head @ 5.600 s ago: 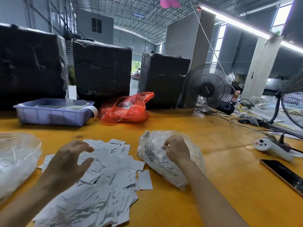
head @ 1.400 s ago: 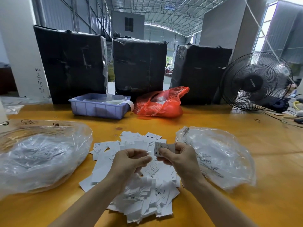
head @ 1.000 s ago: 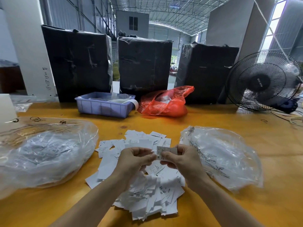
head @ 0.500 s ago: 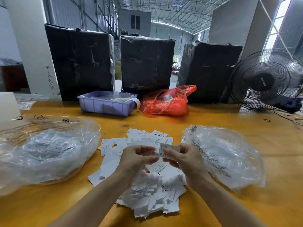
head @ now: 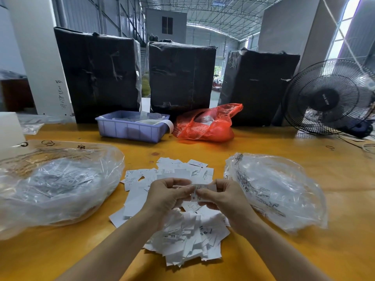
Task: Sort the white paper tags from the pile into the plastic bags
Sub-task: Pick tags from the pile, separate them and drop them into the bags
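A: Where are you set up?

B: I'm at a yellow wooden table in a big metal shed. Truss roof, corrugated walls.

A: What's behind the table?

B: Three black-wrapped bales in a row at the far edge. White pillar to my left with handwritten digits on it, grey panel to my right.

A: Light?

B: Daylight through the window on my right and the open far end. Black fan on the table's right corner.

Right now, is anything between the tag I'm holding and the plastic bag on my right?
Nothing visible. The tag sits above the pile, and the right bag lies right beside the right hand.
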Demonstrator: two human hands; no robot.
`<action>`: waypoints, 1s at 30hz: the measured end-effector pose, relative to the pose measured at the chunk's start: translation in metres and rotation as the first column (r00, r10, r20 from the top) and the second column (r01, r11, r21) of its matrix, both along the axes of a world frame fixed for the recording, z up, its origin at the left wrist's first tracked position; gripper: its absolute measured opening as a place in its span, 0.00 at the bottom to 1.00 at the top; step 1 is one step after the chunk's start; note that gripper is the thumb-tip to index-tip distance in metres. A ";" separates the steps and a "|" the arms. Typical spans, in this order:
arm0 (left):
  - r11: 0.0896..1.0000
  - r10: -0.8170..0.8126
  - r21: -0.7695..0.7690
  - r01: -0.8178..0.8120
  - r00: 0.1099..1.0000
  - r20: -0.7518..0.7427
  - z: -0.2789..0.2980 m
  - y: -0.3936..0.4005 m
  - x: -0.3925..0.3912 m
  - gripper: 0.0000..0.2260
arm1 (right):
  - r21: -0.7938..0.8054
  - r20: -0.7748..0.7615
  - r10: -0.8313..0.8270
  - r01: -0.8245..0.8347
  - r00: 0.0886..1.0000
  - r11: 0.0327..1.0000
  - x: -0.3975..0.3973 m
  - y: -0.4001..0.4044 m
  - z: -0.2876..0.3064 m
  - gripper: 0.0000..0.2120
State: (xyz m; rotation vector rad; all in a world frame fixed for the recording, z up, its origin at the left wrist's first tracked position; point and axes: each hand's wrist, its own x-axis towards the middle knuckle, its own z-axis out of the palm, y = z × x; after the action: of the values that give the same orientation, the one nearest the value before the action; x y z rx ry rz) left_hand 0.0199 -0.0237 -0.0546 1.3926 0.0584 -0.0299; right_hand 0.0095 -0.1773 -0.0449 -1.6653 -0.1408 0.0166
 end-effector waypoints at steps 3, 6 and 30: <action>0.999 0.001 0.050 -0.003 0.999 0.044 0.001 -0.001 -0.001 0.07 | -0.016 0.021 0.029 -0.028 0.999 0.999 0.000 -0.001 0.000 0.07; 0.998 0.038 0.057 -0.042 0.997 0.069 0.000 -0.001 -0.001 0.07 | -0.057 0.033 0.052 -0.050 0.998 0.997 0.000 -0.001 -0.001 0.07; 0.962 0.094 -0.254 -0.100 0.995 -0.036 -0.002 -0.014 -0.006 0.07 | -0.243 0.181 0.158 -0.112 0.971 0.964 -0.005 0.013 -0.006 0.27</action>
State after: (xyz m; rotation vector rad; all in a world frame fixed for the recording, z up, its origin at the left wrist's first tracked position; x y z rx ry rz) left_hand 0.0139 -0.0372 -0.0570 1.1301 0.1380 0.0267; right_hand 0.0048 -0.1647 -0.0512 -1.8860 -0.4192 -0.0318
